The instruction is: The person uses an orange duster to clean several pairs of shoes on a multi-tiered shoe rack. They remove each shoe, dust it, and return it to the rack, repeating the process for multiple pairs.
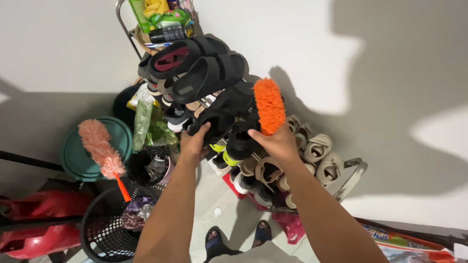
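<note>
Shoes fill a tiered shoe rack point(352, 171) set against the white wall, and both hands work at its upper part. The right hand point(276, 142) has its fingers clenched around the handle of an orange duster point(269, 105), whose fluffy head stands upright just above the fist, in front of the rack's middle tiers. The left hand point(195, 141) grips the lower edge of a black shoe point(222, 111) on the rack, fingers curled under it. Just above sit black sandals point(204, 65), stacked on the top tier. Beige shoes point(319, 153) line the lower tiers to the right of the duster.

Left of the rack, a pink duster point(100, 147) with an orange handle stands in a black mesh basket point(100, 231). Behind it a teal round lid point(78, 156) leans near the wall, and a red bag point(36, 219) lies at the far left. The person's sandalled feet point(236, 237) show on the floor below.
</note>
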